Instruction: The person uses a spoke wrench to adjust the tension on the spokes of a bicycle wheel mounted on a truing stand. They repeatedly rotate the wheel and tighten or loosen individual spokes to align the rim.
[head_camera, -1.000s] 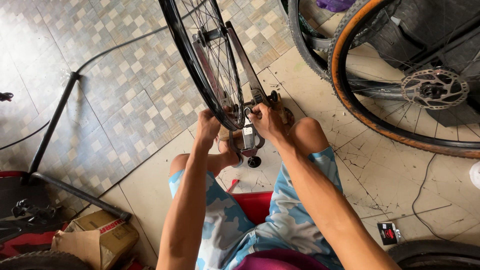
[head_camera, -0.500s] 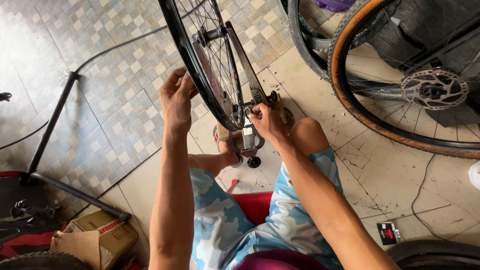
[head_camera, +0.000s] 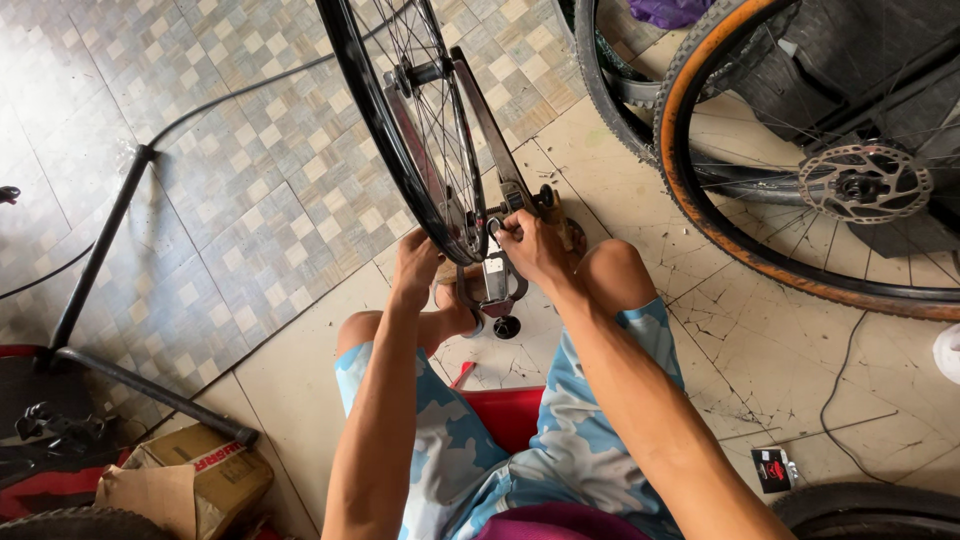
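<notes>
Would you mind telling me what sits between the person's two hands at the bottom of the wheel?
In the head view, the black rim and the stand's silver gauge block lie between the left hand and the right hand.

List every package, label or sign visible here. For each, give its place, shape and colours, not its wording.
Cardboard box: bottom left on the floor, crumpled brown carton with a white strip printed in red.
Small packet: lower right on the cream tiles, flat black rectangle with a red and white mark.
No signs or screens in view.
</notes>
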